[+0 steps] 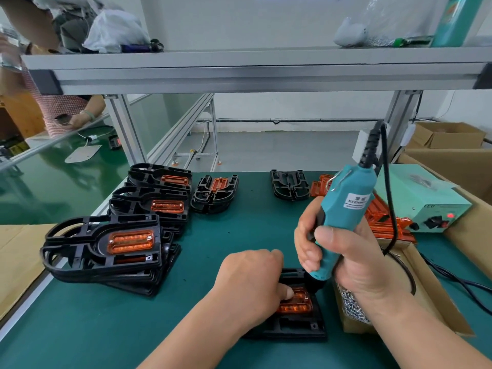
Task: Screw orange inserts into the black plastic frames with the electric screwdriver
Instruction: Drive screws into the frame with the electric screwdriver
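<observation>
I'm gripping the electric screwdriver (343, 209) in my right hand (343, 251), all fingers wrapping round its teal body & thumb lying across the front. The tool is tilting, top leaning away to the right, w/ its black nose coming down at the far right corner of the orange insert (296, 304). The nose is hiding the bit, so I can't tell if it's touching a screw. My left hand (250, 280) is bearing down on the same insert, fingers curling under & thumb tip pressing on the orange face, fingertips out of sight. The insert is sitting in the black frame (292, 328), which is lying flat on the green table (186, 328) right in front of me. Just right of it, behind my right wrist, a cardboard box (431, 296) is holding small silver screws (351, 307). On my left, stacks of finished frames (106, 249) are lining up one behind another, each top piece showing orange, w/ a smaller stack (214, 193) sitting further back. An all-black frame (290, 183) is lying at the far edge, next to a pile of loose inserts (383, 219) spreading out behind the screwdriver. A pale green power box (423, 201) is glowing red at the front, & a black cable (390, 198) is looping down from the tool's top.
</observation>
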`<state>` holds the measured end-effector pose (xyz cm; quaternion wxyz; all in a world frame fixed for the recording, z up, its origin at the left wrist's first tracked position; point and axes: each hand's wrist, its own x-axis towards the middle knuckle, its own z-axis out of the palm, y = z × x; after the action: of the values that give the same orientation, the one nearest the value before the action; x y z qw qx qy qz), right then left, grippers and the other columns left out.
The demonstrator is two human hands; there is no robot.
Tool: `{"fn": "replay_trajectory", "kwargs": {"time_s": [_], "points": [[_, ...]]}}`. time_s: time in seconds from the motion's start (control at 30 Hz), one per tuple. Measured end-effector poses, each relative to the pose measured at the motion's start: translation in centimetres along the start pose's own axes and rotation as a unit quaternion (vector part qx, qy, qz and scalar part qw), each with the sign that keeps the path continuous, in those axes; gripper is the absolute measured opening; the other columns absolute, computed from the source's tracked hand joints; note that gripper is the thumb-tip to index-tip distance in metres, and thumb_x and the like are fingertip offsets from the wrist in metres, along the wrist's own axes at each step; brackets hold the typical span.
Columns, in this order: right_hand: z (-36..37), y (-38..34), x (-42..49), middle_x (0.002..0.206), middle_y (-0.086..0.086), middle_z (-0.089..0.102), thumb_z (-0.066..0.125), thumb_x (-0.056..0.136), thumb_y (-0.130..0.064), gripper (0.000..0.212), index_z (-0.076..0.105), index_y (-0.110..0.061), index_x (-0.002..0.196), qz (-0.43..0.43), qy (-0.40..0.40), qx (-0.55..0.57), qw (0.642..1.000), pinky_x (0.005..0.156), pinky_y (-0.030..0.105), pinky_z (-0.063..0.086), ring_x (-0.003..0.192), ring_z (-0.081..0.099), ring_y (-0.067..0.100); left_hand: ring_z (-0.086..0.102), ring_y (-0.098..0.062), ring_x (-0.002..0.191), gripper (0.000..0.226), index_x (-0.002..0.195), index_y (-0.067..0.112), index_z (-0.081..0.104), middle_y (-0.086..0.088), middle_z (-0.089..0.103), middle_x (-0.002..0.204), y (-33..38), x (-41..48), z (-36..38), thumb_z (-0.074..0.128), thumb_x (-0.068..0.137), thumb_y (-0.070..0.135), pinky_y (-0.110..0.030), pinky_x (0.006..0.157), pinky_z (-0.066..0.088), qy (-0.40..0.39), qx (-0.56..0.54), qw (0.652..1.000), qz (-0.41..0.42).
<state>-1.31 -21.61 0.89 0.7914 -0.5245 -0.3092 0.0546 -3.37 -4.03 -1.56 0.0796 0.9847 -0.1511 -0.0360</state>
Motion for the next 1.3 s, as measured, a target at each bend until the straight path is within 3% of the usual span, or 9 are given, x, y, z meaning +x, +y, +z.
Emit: {"fn": "replay_trajectory", "kwargs": {"time_s": [0.17, 0.3, 0.4, 0.53, 0.6, 0.7, 0.83, 1.0, 1.3], "points": [[1.1, -1.7, 1.2, 0.06, 0.007, 0.052, 0.072, 0.083, -0.016, 0.017, 0.063, -0.007, 0.094, -0.046, -0.055, 0.033, 0.997, 0.053, 0.028, 0.045, 0.049, 0.048, 0.021, 0.06, -0.027, 0.086, 0.036, 0.104, 0.023, 0.051, 0.003, 0.063, 0.092, 0.3, -0.1, -0.1, 0.063, 0.097, 0.056, -0.038, 0.068, 0.042, -0.012, 0.015, 1.0, 0.002], [0.8, -1.4, 1.9, 0.061, 0.006, 0.049, 0.085, 0.079, -0.034, 0.039, 0.058, -0.01, 0.094, -0.065, 0.072, 0.095, 0.991, 0.051, 0.028, 0.042, 0.049, 0.046, 0.019, 0.064, -0.028, 0.092, 0.037, 0.106, 0.022, 0.053, 0.002, 0.064, 0.097, 0.2, -0.3, -0.1, 0.063, 0.096, 0.057, -0.038, 0.07, 0.044, -0.002, 0.006, 1.0, 0.004], [-0.4, -0.1, 1.5, 0.061, 0.001, 0.047, 0.064, 0.089, -0.029, 0.014, 0.06, -0.016, 0.088, -0.068, 0.183, 0.119, 0.974, 0.051, 0.026, 0.039, 0.05, 0.042, 0.016, 0.065, -0.028, 0.1, 0.04, 0.116, 0.023, 0.056, 0.002, 0.067, 0.106, -0.2, -0.5, -0.3, 0.062, 0.096, 0.056, -0.041, 0.082, 0.053, 0.001, -0.008, 1.0, 0.012], [-2.3, 0.9, 1.0, 0.062, -0.002, 0.045, 0.052, 0.095, -0.031, 0.019, 0.062, -0.019, 0.083, -0.061, 0.282, 0.156, 0.945, 0.051, 0.026, 0.039, 0.053, 0.041, 0.014, 0.064, -0.023, 0.111, 0.032, 0.129, 0.023, 0.056, 0.002, 0.069, 0.119, -0.9, -0.4, -0.8, 0.049, 0.103, 0.04, -0.037, 0.094, 0.051, 0.033, -0.114, 0.993, -0.002], [-3.0, 1.2, 0.8, 0.063, -0.003, 0.044, 0.054, 0.094, -0.032, 0.02, 0.062, -0.019, 0.082, -0.055, 0.309, 0.164, 0.935, 0.051, 0.027, 0.039, 0.053, 0.04, 0.013, 0.063, -0.012, 0.104, 0.034, 0.137, 0.025, 0.056, 0.005, 0.07, 0.12, -1.8, 0.1, -1.0, 0.041, 0.107, 0.025, -0.026, 0.088, 0.048, 0.04, -0.225, 0.973, -0.023], [-3.5, 1.5, 0.5, 0.064, -0.003, 0.044, 0.054, 0.095, -0.033, 0.02, 0.062, -0.02, 0.082, -0.051, 0.324, 0.168, 0.93, 0.052, 0.026, 0.04, 0.054, 0.04, 0.013, 0.059, -0.002, 0.074, 0.044, 0.131, 0.022, 0.062, 0.009, 0.07, 0.105, -2.9, 0.5, -1.4, 0.037, 0.101, 0.002, -0.019, 0.07, 0.051, 0.021, -0.417, 0.908, -0.047], [-3.3, 1.5, 0.4, 0.065, -0.002, 0.045, 0.055, 0.095, -0.032, 0.018, 0.062, -0.02, 0.083, -0.047, 0.326, 0.166, 0.93, 0.052, 0.026, 0.041, 0.055, 0.041, 0.013, 0.075, -0.012, 0.084, 0.049, 0.122, 0.013, 0.07, -0.003, 0.078, 0.101, -2.9, 0.8, -1.4, 0.037, 0.095, -0.013, -0.022, 0.077, 0.058, 0.02, -0.554, 0.831, -0.044], [-2.9, 1.4, 0.3, 0.064, -0.002, 0.045, 0.054, 0.094, -0.03, 0.016, 0.059, -0.018, 0.085, -0.048, 0.327, 0.165, 0.929, 0.052, 0.027, 0.041, 0.054, 0.042, 0.014, 0.079, -0.022, 0.095, 0.032, 0.114, 0.01, 0.071, -0.006, 0.08, 0.099, -2.8, 0.9, -1.0, 0.047, 0.101, -0.008, -0.026, 0.079, 0.062, 0.004, -0.601, 0.798, -0.044], [-3.0, 1.3, 0.3, 0.065, -0.001, 0.046, 0.053, 0.095, -0.029, 0.017, 0.06, -0.017, 0.085, -0.06, 0.333, 0.172, 0.925, 0.053, 0.027, 0.042, 0.055, 0.042, 0.014, 0.079, -0.022, 0.075, 0.001, 0.097, 0.01, 0.07, -0.008, 0.08, 0.086, -2.0, 0.3, -1.3, 0.07, 0.097, 0.011, -0.026, 0.059, 0.059, -0.033, -0.551, 0.834, -0.023]]}}
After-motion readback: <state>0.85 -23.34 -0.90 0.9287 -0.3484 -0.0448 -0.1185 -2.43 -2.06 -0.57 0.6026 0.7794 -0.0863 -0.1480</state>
